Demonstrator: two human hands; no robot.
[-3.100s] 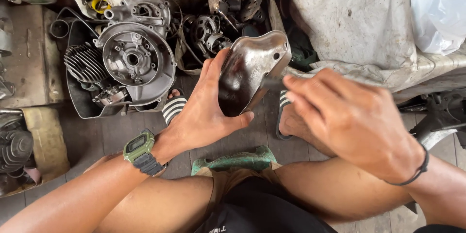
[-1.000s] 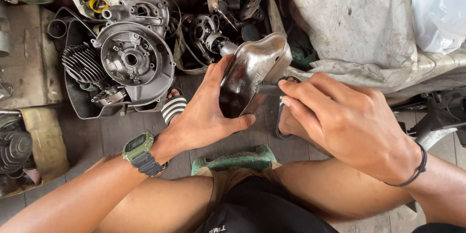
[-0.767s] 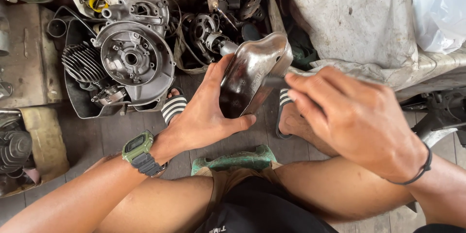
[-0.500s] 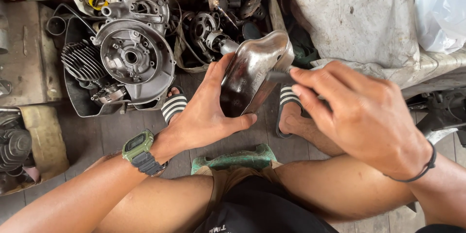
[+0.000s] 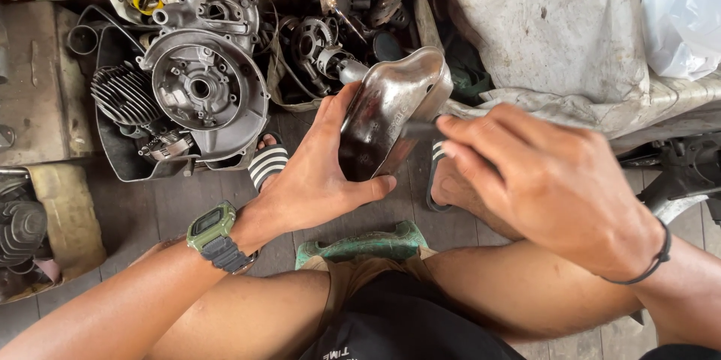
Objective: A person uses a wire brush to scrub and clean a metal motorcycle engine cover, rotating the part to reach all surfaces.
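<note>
Dull grey metal, greasy and dented — that is the curved engine cover [image 5: 390, 116] I have propped up in front of me, roughly at twelve o'clock from my knees. My left hand [image 5: 315, 172] wraps it from below, palm under the lower edge, thumb lying across the bottom rim and fingers up its left side, so it is held fast. My right hand [image 5: 548, 180] sits at three o'clock from the cover, fingers pinched narrow around a slim dark tool [image 5: 417, 131] whose tip touches the inner face; the tool is mostly hidden by my fingers, so I cannot tell what kind it is.

To do this well, I judge the cover should stay tilted toward me so the hollow side catches the light, with the left hand braced and unmoving while the right works in short, controlled strokes. Pressing too hard could make the tip skid off the slick curve toward my left thumb.

Around me: a round engine crankcase [image 5: 203, 90] with a finned cylinder [image 5: 124, 93] at ten o'clock, a box of gears and small parts [image 5: 338, 37] at twelve, a dirty grey cloth [image 5: 556, 30] at one to two o'clock. My striped sandals [image 5: 266, 165] rest on the dark plank floor [image 5: 150, 210] — a green low stool [image 5: 364, 244] shows between my thighs, and a green watch [image 5: 210, 232] is on my left wrist.
</note>
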